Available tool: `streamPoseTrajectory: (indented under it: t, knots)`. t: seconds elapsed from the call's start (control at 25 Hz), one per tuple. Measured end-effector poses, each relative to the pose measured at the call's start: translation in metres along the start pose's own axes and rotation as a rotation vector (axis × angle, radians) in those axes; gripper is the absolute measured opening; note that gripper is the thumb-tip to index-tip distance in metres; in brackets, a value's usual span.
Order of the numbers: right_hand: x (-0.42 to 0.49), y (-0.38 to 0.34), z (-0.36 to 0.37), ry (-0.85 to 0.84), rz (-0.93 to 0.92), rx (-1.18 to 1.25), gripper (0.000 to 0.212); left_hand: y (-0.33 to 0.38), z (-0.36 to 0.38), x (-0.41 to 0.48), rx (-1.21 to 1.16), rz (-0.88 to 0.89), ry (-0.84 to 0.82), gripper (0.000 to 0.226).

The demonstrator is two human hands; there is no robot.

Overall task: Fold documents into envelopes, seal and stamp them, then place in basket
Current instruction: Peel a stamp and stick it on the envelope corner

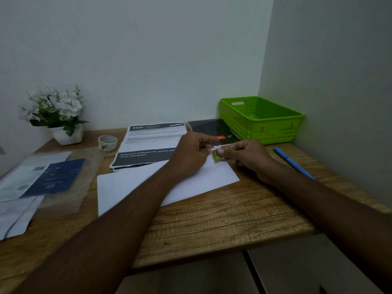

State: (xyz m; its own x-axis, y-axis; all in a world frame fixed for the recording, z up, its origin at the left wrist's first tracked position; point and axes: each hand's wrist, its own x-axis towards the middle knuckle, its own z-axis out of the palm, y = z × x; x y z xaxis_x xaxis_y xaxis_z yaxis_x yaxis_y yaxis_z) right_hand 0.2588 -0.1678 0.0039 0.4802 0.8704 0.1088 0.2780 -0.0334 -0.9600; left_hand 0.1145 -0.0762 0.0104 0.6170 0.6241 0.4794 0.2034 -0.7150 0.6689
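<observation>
Pale walls corner your wooden surface (pixel 212 219). Your right hand (pixel 244 158) pinches a small green stamp (pixel 216 156) over the far right corner of the white envelope (pixel 212 179). Your left hand (pixel 191 153) curls beside it; whether it grips the stamp is unclear. The green basket (pixel 261 122) sits back right.

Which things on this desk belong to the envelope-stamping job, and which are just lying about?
Job: stamp, pinched by right hand; white envelope; printed documents; green basket; tape roll.
Lying about: flower pot; blue pen; black booklet.
</observation>
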Motion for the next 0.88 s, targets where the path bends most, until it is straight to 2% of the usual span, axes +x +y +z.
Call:
streamPoseTrajectory:
  t: [0.44,0.56,0.64,0.88]
  knots:
    - [0.0018,-0.0025,0.0004,-0.006,0.011,0.046,0.029,0.0019,-0.0015,0.0013,-0.125,0.017,0.060,0.031]
    - [0.0030,-0.0013,-0.0014,-0.066,-0.014,0.061,0.018,0.0014,-0.0022,0.0024,-0.132,0.005,0.061,0.030]
    - [0.0037,-0.0007,-0.0022,-0.087,-0.013,0.055,0.021,0.0016,-0.0018,0.0020,-0.108,0.007,0.048,0.030]
    - [0.0027,0.0018,-0.0009,-0.068,-0.058,0.037,0.012,0.0033,-0.0017,0.0008,-0.111,-0.028,0.061,0.027]
